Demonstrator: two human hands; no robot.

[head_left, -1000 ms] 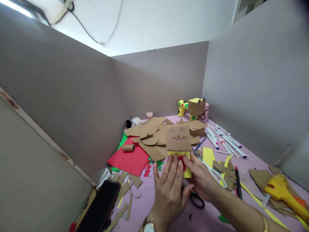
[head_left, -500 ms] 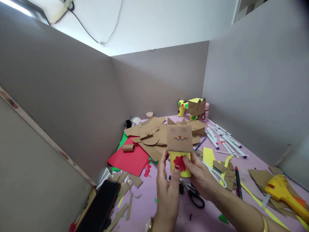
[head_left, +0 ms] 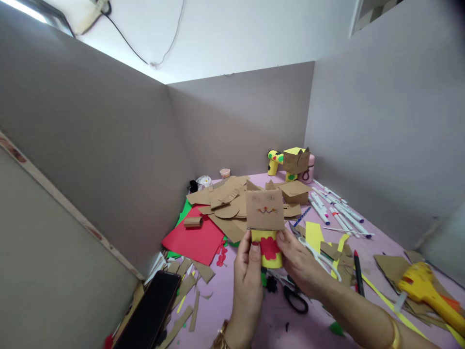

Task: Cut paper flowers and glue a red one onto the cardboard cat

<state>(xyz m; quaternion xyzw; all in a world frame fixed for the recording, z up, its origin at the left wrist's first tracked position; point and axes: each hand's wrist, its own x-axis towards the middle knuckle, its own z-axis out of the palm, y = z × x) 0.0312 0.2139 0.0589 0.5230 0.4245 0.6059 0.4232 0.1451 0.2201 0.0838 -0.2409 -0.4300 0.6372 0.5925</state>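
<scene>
Between my two hands stands an upright cardboard cat figure (head_left: 265, 210). Its square brown head has pointed ears and a drawn face, with faint eyes and a coloured mouth. Below is a yellow rolled body with a red paper flower (head_left: 269, 247) on its front. My left hand (head_left: 249, 271) grips the body's left side, thumb at the front. From the right, my right hand (head_left: 300, 259) pinches the same body near the flower's edge. Under the hands lie black-handled scissors (head_left: 295, 299) and a black paper flower (head_left: 271, 284). White-handled scissors (head_left: 323, 259) rest beside my right hand.
Cardboard pieces (head_left: 227, 208) and red paper (head_left: 196, 237) cover the left and middle. A phone (head_left: 148, 310) lies front left. Markers (head_left: 345, 213), a black pen (head_left: 359, 274) and a yellow glue gun (head_left: 428, 291) are on the right. A decorated yellow animal figure (head_left: 296, 162) stands at the back.
Both hands have shifted slightly left with the cat figure. My right thumb has slid off the red flower to the body's right edge, so more of the flower shows.
</scene>
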